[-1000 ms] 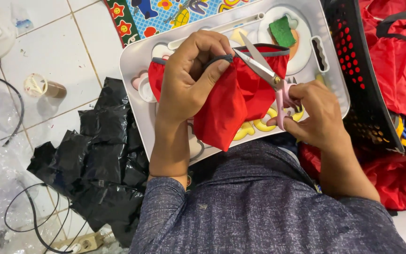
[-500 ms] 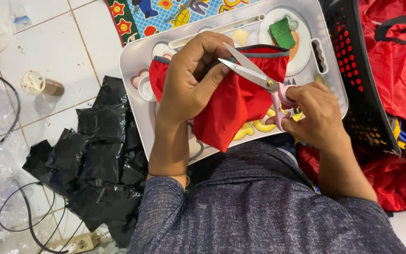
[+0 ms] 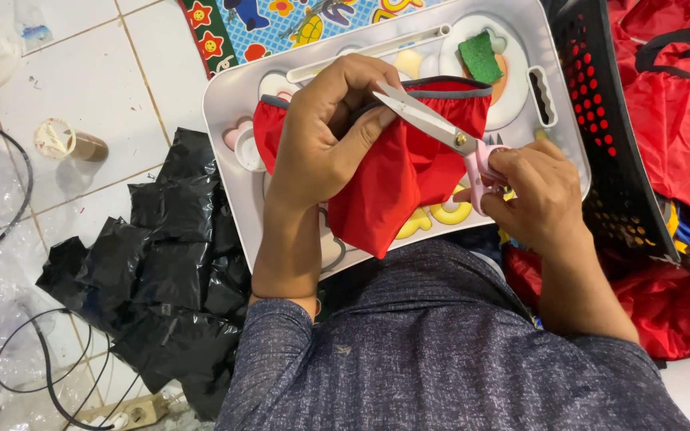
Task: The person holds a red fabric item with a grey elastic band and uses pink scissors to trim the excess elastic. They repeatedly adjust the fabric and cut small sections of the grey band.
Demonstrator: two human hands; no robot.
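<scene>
With the left hand (image 3: pixel 325 140) pinching the red fabric pouch (image 3: pixel 397 172) taut over the white tray (image 3: pixel 233 104), the right hand (image 3: pixel 533 191), gripping the pink-handled scissors (image 3: pixel 441 132), does best keeping blades clear of the left thumb.

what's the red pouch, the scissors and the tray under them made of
Red pouch: thin woven synthetic, probably nylon, with slight sheen and soft creases. Scissors: bright metal blades, pink handles that look plastic. Tray: smooth white moulded plastic, judging by its rounded rim and slot handle.
</scene>
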